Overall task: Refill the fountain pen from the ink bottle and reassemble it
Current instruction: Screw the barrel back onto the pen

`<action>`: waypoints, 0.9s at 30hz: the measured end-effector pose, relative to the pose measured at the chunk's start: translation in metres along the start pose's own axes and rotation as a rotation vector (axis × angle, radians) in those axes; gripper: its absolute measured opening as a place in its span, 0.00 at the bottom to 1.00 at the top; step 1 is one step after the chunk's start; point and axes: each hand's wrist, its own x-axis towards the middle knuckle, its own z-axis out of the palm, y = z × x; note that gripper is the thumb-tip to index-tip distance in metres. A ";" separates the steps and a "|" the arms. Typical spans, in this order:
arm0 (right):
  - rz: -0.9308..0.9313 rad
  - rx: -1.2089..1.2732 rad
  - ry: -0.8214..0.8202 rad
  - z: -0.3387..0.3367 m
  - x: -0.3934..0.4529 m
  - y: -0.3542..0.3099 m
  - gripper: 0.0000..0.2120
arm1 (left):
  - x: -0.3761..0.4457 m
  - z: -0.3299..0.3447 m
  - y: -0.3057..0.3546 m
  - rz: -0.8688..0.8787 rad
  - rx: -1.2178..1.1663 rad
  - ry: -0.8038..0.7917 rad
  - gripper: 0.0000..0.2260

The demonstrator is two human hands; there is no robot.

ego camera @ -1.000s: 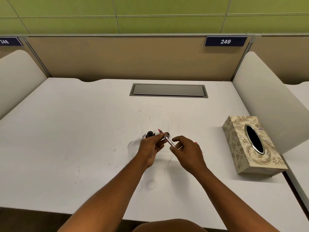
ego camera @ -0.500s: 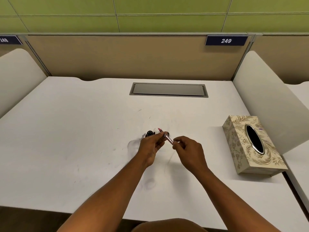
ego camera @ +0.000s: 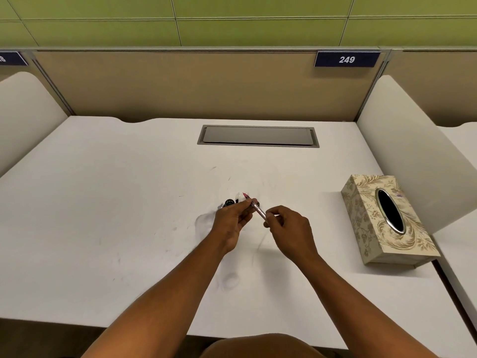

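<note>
Both hands on the pen, mid-desk.
Ink bottle [ego camera: 229, 202] sits on desk [ego camera: 103, 202] just behind left hand [ego camera: 233, 218], which pinches fountain pen [ego camera: 256, 206] near its nib; right hand [ego camera: 289, 229] pinches the tail end. Tissue box [ego camera: 384, 218] far right.

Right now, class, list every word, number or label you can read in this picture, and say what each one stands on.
"249": white digits on the dark blue plate fixed to the top of the tan partition behind the desk.
A second blue plate at the far left is cut off by the edge; its digits cannot be read.
The tissue box, the pen and the ink bottle show no readable text.
</note>
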 end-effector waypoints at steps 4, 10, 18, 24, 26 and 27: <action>-0.051 -0.028 -0.002 0.001 0.000 0.000 0.07 | 0.000 0.001 0.000 -0.007 0.006 -0.008 0.13; -0.049 -0.022 0.023 0.003 0.000 -0.001 0.07 | 0.001 -0.001 0.002 -0.001 -0.024 -0.024 0.13; -0.009 0.027 0.017 0.002 0.000 -0.006 0.08 | 0.001 -0.001 0.001 -0.002 0.002 -0.010 0.13; -0.010 -0.009 0.010 0.003 0.002 -0.006 0.08 | -0.002 0.000 0.004 -0.014 -0.020 -0.026 0.05; -0.006 -0.018 -0.016 0.003 0.001 -0.008 0.10 | -0.002 -0.001 0.004 -0.014 -0.029 -0.041 0.04; 0.006 -0.007 -0.031 0.004 0.001 -0.007 0.12 | -0.002 -0.001 0.004 -0.014 -0.033 -0.047 0.05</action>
